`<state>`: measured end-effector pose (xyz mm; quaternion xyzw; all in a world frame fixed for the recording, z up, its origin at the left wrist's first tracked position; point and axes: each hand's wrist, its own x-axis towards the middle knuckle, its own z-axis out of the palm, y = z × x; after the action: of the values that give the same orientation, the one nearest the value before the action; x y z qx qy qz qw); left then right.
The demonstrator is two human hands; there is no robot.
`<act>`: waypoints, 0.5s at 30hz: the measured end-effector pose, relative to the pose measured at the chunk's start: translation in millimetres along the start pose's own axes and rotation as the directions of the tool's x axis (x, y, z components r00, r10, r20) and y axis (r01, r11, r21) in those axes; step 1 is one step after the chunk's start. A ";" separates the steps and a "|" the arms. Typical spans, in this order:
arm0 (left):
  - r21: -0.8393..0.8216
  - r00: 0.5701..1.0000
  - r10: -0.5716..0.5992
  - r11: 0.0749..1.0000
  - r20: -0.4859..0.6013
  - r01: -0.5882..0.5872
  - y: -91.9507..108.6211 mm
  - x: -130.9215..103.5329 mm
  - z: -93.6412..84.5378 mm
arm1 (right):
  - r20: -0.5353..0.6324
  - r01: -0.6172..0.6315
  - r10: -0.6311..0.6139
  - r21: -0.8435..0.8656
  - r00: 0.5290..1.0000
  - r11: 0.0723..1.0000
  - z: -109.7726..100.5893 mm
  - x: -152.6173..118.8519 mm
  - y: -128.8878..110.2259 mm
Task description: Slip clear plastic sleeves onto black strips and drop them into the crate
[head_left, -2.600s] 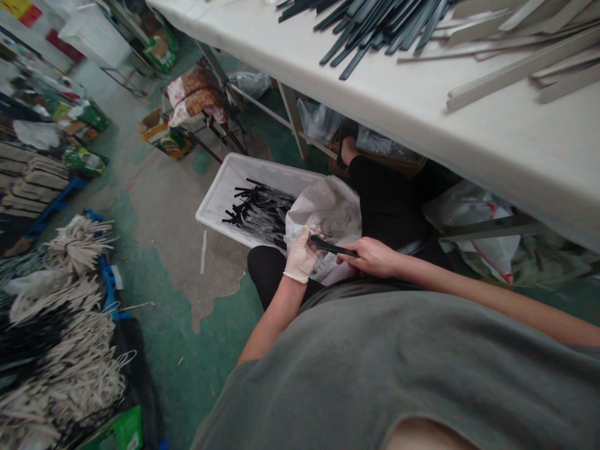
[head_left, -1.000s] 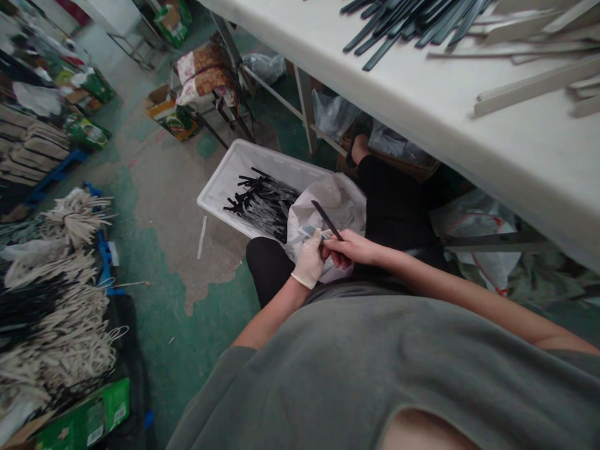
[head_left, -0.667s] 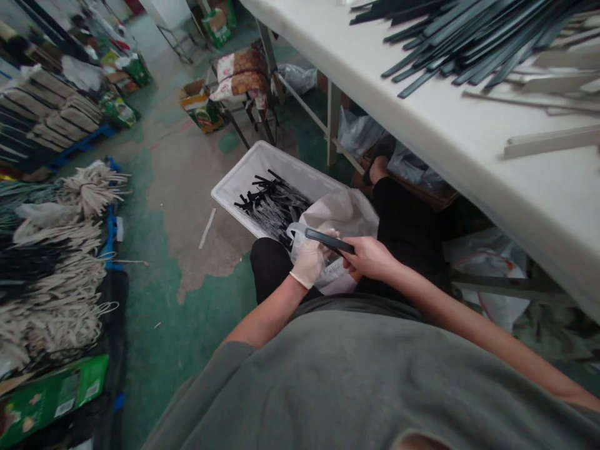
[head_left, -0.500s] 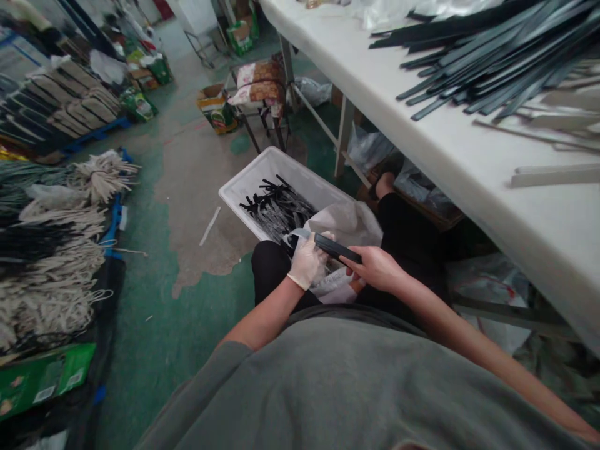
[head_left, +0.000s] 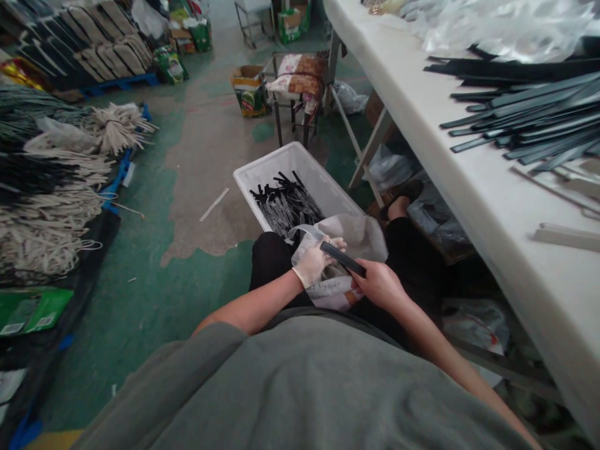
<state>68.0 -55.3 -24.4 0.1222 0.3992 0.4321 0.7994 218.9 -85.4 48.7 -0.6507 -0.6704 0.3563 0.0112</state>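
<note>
My right hand (head_left: 382, 284), bare, is closed around one end of a flat black strip (head_left: 344, 259). The strip slants up and left, its far end at the palm of my left hand (head_left: 316, 259). A pale, thin glove covers that left hand, and its fingers are stretched out behind the strip. A whitish plastic bag (head_left: 365, 234) lies open over my lap, below and behind both hands. Just beyond the bag stands a white plastic bin (head_left: 323, 178), with many short black strips (head_left: 284, 203) inside.
At right a long white table (head_left: 422, 119) bears a pile of dark strips (head_left: 529, 119) and clear plastic. Beyond the bin are a stool (head_left: 300, 75) with a cushion and a cardboard box (head_left: 248, 90). Bundled pale cords (head_left: 51, 219) lie at left.
The view has shifted, so the table and bin sit farther right. My left hand's fingers show more stretched out. The right hand keeps hold of the black strip.
</note>
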 end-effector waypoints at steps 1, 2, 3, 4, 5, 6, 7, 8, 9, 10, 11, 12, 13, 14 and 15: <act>0.015 0.999 -0.024 1.000 0.035 0.023 -3.4 -1.1 2.2 | -0.013 0.000 0.001 0.020 1.000 1.000 0.2 1.5 -0.8; 0.031 0.997 -0.040 0.999 0.073 0.037 -6.4 -1.9 4.6 | -0.020 -0.001 0.002 0.042 1.000 0.999 -0.1 3.0 -1.6; 0.041 0.994 -0.033 0.999 0.103 0.029 -8.1 -2.1 6.5 | -0.017 0.000 0.001 0.060 1.000 0.998 -1.0 3.9 -2.0; 0.038 0.994 -0.007 0.999 0.108 0.003 -7.8 -1.6 7.4 | -0.004 0.001 0.000 0.069 1.000 0.998 -2.2 3.8 -1.9; 0.022 0.995 0.034 0.999 0.089 -0.036 -5.7 -0.2 7.3 | 0.012 0.002 -0.003 0.066 1.000 0.998 -3.7 2.7 -1.0; 0.001 0.996 0.074 0.997 0.049 -0.074 -2.4 1.7 6.2 | 0.026 0.003 -0.004 0.051 1.000 0.999 -5.0 0.7 0.3; -0.019 0.995 0.100 0.995 0.009 -0.099 1.1 3.8 4.8 | 0.031 0.003 -0.004 0.028 0.999 1.000 -5.8 -1.6 1.9; -0.036 0.994 0.106 0.994 -0.018 -0.106 3.8 5.6 3.6 | 0.027 0.002 -0.002 0.008 1.000 1.000 -6.0 -3.5 3.2; -0.045 0.995 0.094 0.995 -0.026 -0.095 5.2 6.9 3.1 | 0.015 -0.001 0.001 -0.005 1.000 1.000 -5.7 -4.6 4.1; -0.041 0.998 0.067 0.997 -0.012 -0.068 5.1 7.4 3.5 | 0.001 -0.004 0.004 -0.009 1.000 1.000 -4.9 -4.6 4.5; -0.025 0.999 0.042 0.999 0.017 -0.042 4.1 7.3 4.9 | -0.016 -0.010 0.010 -0.002 1.000 1.000 -4.0 -3.8 4.3; 0.000 0.999 0.024 1.000 0.046 -0.024 2.8 6.8 7.0 | -0.033 -0.019 0.019 0.022 0.999 1.000 -3.2 -2.5 3.8; 0.026 0.998 0.021 0.999 0.067 -0.023 2.2 6.3 9.1 | -0.050 -0.029 0.032 0.057 0.998 0.998 -2.7 -1.3 3.3; 0.048 0.996 0.032 0.998 0.078 -0.036 2.8 6.1 11.0 | -0.058 -0.038 0.044 0.094 0.997 0.995 -2.6 -0.7 2.9; 0.059 0.995 0.060 0.996 0.082 -0.065 4.6 6.2 12.1 | -0.060 -0.040 0.048 0.127 0.997 0.991 -2.9 -0.9 2.8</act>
<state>76.2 -45.8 -17.4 0.1764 0.3760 0.4393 0.7966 222.8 -85.1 50.0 -0.6745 -0.6314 0.3771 0.0653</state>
